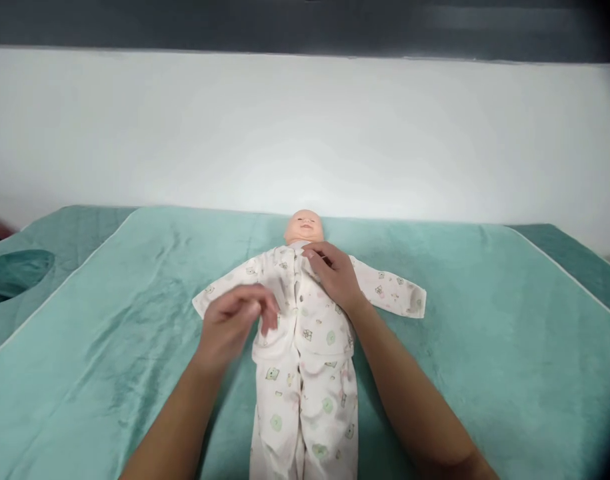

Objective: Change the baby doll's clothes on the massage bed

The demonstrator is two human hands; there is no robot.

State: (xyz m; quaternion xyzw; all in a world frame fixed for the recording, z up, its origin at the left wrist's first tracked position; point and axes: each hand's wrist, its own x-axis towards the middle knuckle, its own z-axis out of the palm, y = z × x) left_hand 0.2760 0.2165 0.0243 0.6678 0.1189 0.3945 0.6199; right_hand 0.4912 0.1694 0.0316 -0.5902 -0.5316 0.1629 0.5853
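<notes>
A baby doll (305, 227) lies face up on a teal blanket (459, 320), dressed in a white printed top (309, 313) and matching trousers (305, 413). My right hand (335, 273) rests on the doll's upper chest near the collar, its fingers curled and pressed onto the top's front. My left hand (237, 320) hovers over the doll's left-side chest and sleeve, fingers loosely bent and a little smeared by motion, with nothing plainly in them.
The blanket covers a wide bed or table against a white wall (305, 133). A darker green cloth (15, 273) lies at the far left. White piping (59, 287) marks the blanket's edges left and right.
</notes>
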